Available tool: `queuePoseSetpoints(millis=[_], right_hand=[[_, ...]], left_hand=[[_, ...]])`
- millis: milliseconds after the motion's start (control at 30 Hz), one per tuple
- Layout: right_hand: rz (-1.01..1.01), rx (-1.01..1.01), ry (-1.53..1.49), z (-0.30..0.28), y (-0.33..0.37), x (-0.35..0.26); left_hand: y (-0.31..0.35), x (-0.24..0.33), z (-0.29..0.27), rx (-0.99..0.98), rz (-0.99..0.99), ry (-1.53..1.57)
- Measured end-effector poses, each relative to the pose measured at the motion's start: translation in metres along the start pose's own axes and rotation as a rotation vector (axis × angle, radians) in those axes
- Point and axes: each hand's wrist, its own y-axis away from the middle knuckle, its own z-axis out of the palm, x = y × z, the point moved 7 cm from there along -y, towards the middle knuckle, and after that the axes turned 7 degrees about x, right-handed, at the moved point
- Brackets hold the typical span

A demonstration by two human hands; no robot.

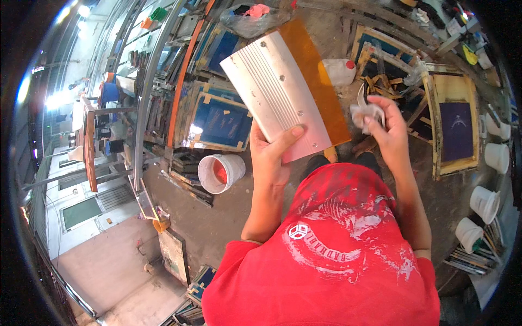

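Observation:
A wide screen-printing squeegee [280,89] is held up at a tilt in front of me. It has a silver ribbed metal handle with several screws and an amber, see-through blade [318,81] along its right side. My left hand [270,149] is closed around the lower end of the handle, thumb on top. To the right of the blade and apart from it, my right hand [389,124] pinches a crumpled whitish rag [363,116], which is slightly blurred.
A white bucket [234,173] with red residue stands at left on the floor [217,217]. Screen frames with blue mesh [220,122] lean beyond it. At right are a wooden frame [475,130] with dark mesh and several white tubs [484,202]. A white jug [338,73] sits ahead.

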Motion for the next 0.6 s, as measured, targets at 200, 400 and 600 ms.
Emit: queuePoseSetpoints(millis=[200, 400, 600], right_hand=[[-0.649, -0.032, 0.288, 0.04, -0.043, -0.139], [-1.263, -0.079, 0.76, 0.096, -0.046, -0.128], [-0.982, -0.361, 0.639, 0.089, 0.033, -0.06]], left_hand=[[-0.003, -0.007, -0.006, 0.023, -0.035, -0.026], [-0.005, -0.009, 0.002, 0.009, -0.006, -0.076], [-0.028, -0.007, -0.035, 0.107, 0.037, -0.036]])
